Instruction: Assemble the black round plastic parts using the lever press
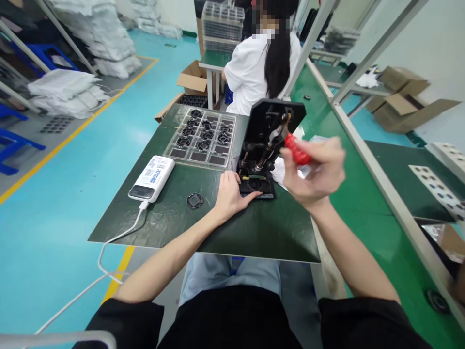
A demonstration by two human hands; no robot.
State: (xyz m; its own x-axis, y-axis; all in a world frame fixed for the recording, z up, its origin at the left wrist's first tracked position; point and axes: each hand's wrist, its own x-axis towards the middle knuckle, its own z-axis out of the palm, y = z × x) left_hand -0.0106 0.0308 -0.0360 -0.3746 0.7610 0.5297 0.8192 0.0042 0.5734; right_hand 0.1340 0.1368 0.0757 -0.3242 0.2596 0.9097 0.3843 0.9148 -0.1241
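The right hand (319, 170) is wrapped around the red handle (295, 149) of the press (262, 121), at the right of the table (163, 223). The left hand (231, 198), thumb and fingers spread, touches the press's near left corner; a black ring (195, 200) lies left.

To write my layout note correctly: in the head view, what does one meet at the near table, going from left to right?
White device, loose round black part, left hand, black upright fixture, right hand holding the red handle.
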